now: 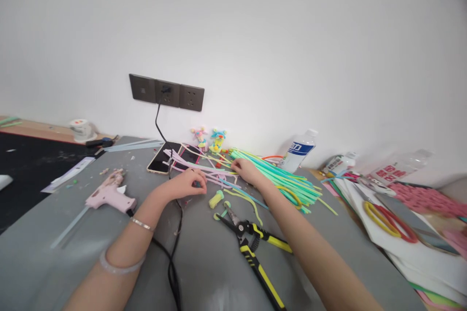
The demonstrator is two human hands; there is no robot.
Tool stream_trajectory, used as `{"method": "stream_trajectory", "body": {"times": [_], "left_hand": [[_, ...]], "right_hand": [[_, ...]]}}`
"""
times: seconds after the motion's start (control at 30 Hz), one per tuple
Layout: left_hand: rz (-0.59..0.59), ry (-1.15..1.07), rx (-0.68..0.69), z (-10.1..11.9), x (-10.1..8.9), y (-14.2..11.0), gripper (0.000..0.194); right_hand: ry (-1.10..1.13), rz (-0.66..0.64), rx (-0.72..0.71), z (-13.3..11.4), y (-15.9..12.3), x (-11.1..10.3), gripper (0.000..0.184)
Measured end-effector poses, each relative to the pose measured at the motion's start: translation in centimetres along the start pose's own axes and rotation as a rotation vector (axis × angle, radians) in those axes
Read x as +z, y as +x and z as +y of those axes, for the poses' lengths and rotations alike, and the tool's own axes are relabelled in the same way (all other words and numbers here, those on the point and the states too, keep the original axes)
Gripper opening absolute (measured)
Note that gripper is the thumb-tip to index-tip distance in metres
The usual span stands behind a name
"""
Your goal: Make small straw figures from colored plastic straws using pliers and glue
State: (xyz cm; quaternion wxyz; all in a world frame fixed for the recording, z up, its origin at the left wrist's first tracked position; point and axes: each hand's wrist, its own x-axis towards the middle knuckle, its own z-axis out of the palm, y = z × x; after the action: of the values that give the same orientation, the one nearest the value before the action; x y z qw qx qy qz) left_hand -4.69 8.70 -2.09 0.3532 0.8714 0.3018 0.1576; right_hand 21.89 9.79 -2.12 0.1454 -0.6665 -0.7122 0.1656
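The pink stems (209,169), thin and fuzzy-looking, lie loose and crisscrossed, running roughly from ten o'clock toward four, some bowed, others nearly straight. A thick bundle of green and teal stems (288,175) lies at their three o'clock, its strands fanning toward four o'clock; blur leaves it unclear whether the two groups touch. At the bundle's eight o'clock sits a short, stubby yellow-green piece (216,199), tilted with its upper end toward one o'clock.
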Motion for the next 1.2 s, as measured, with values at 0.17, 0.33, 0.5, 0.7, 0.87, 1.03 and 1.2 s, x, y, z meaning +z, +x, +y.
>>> {"method": "stream_trajectory", "body": {"times": [0.17,0.33,0.5,0.7,0.87,1.03,1.2], "left_hand": [[-0.038,0.095,-0.009,-0.3,0.0,-0.1,0.013],[0.116,0.123,-0.030,-0.2,-0.3,0.0,0.023],[0.250,0.181,-0.072,0.3,-0.3,0.0,0.028],[0.307,0.185,-0.079,0.5,-0.1,0.1,0.029],[0.338,0.182,-0.077,0.5,-0.1,0.1,0.028],[0.304,0.163,-0.058,1.2,0.2,0.0,0.027],[0.191,0.160,0.058,1.9,1.5,0.0,0.026]], "right_hand": [[0.197,-0.025,-0.070,-0.3,-1.1,-1.2,0.018],[0.370,-0.118,-0.203,-3.0,-3.2,-1.6,0.015],[0.414,-0.212,-0.369,-6.3,-4.9,0.2,0.005],[0.256,-0.196,-0.422,-7.4,-4.7,1.7,0.012],[0.189,-0.105,-0.487,-7.3,-4.7,0.6,0.013],[0.224,0.124,-0.502,-7.9,-5.0,-0.6,0.015],[0.361,0.321,-0.462,-10.4,-4.9,-1.5,0.015]]}}
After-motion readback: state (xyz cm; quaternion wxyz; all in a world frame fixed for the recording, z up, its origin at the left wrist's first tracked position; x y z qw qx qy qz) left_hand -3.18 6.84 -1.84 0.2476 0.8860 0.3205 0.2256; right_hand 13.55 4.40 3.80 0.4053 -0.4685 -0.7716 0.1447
